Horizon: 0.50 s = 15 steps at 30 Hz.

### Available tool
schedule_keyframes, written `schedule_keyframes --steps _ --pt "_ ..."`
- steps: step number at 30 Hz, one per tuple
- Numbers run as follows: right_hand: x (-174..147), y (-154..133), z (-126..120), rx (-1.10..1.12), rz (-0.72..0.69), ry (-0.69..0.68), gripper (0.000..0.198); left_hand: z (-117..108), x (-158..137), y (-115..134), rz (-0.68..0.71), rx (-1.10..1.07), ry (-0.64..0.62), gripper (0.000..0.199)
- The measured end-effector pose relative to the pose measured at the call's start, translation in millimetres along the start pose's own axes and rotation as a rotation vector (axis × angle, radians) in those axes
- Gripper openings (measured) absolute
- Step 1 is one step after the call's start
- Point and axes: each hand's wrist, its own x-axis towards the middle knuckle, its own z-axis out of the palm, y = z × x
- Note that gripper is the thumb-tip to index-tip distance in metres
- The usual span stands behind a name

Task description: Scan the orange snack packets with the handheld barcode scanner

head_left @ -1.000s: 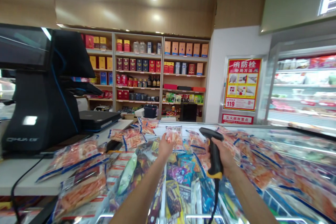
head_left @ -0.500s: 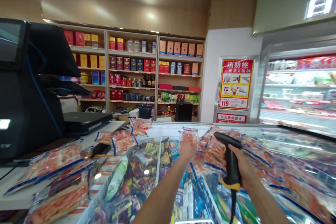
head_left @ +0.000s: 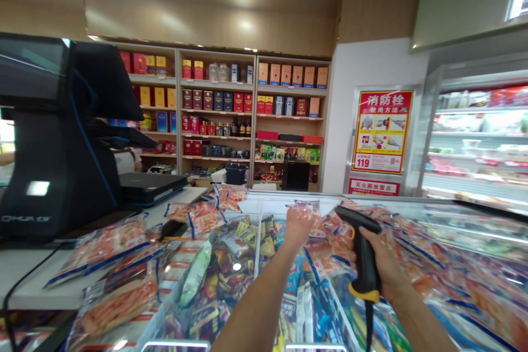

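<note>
Just left of the barcode scanner (head_left: 365,258), my left hand (head_left: 297,226) pinches the near edge of a clear packet (head_left: 311,210) of pinkish food; the packet extends past the fingertips, whose exact placement is blurred. My right hand (head_left: 381,259) has its fingers curled around the scanner's handle, from which a black cable (head_left: 369,319) hangs. Beneath the scanner is a chest freezer (head_left: 272,194), with colourful bags (head_left: 235,264) within. More packets (head_left: 457,278) of the pinkish kind are spread to the right of the scanner. Far left of the scanner, a white worktop (head_left: 35,286) carries a black terminal (head_left: 49,176) and similar clear packets (head_left: 113,242). Behind the scanner and to its left stand shelves (head_left: 218,86) of boxes and bottles; behind and slightly right, a red-and-yellow poster (head_left: 381,132); farther right, a lit refrigerated cabinet (head_left: 482,143).
</note>
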Motion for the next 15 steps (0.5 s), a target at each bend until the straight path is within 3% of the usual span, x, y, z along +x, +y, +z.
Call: schedule_keyframes --steps 7,15 --pt "-10.6 24.6 48.4 -0.012 0.071 -0.106 0.025 -87.6 -22.8 -47.7 -0.013 0.204 0.221 0.067" --pt "-23.8 74.4 106.5 -0.073 0.181 -0.251 0.029 -211.5 -81.8 -104.0 -0.076 0.505 0.431 0.056"
